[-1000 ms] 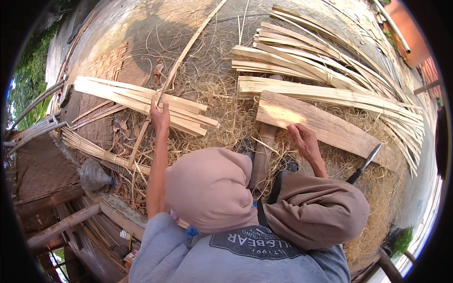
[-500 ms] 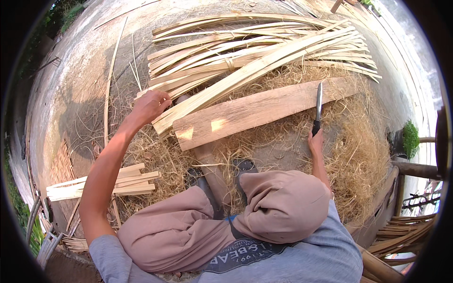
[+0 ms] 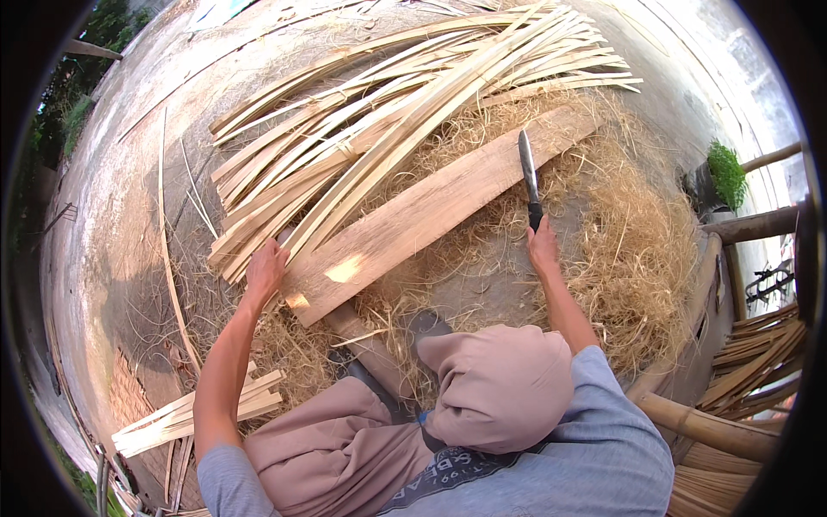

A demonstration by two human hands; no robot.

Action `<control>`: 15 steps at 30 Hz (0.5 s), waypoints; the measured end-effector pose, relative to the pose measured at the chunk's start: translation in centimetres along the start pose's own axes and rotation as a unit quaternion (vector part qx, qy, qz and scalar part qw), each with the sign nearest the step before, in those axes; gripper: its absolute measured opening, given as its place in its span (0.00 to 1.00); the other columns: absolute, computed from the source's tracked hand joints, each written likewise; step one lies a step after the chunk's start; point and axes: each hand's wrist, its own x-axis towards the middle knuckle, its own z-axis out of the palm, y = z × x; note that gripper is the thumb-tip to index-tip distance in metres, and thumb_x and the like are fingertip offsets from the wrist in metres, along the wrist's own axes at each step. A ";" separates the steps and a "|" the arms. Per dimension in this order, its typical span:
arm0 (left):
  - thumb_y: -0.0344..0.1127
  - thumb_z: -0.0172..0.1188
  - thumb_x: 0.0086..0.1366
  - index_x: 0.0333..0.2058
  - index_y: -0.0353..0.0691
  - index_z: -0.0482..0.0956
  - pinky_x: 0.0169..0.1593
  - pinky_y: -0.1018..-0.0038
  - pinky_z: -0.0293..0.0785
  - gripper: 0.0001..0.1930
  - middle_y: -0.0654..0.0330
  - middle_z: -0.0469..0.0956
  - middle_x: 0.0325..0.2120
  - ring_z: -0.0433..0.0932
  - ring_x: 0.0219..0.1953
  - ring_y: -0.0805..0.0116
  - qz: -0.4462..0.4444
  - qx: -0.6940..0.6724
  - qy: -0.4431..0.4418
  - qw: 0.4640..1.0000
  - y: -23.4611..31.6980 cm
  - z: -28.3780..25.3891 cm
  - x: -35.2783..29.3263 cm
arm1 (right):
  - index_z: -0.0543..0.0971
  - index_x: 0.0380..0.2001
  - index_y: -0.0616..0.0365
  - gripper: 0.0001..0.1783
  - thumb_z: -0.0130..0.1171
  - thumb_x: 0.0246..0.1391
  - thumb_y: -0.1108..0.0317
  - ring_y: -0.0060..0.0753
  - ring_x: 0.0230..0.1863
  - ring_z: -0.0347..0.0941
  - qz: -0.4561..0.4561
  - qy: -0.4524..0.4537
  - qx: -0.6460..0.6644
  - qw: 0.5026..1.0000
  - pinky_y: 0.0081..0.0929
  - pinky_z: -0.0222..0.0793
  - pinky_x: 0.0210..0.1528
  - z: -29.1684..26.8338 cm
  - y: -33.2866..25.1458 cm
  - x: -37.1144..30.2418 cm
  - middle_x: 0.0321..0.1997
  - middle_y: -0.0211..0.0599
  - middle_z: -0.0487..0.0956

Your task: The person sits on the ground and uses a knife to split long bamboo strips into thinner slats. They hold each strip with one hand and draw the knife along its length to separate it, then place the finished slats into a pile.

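The strips lie on the ground beyond the board, both slanting from near left to far right, with the left hand at the strips' near ends and the knife in the right hand, its blade over the board's far half. The board's near end lies over the log, and shavings spread around it and farther right. A bundle lies at near left, a lone strip left of the left hand, and a plant right of the shavings.
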 end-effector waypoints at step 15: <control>0.57 0.56 0.75 0.26 0.39 0.76 0.21 0.78 0.57 0.27 0.71 0.65 0.14 0.63 0.16 0.79 0.024 -0.353 -0.080 0.932 5.4 -5.6 -11.8 | 0.79 0.48 0.62 0.32 0.56 0.65 0.39 0.50 0.41 0.81 0.019 0.025 0.261 0.965 0.42 0.74 0.45 -7.5 -6.3 -3.4 0.34 0.48 0.82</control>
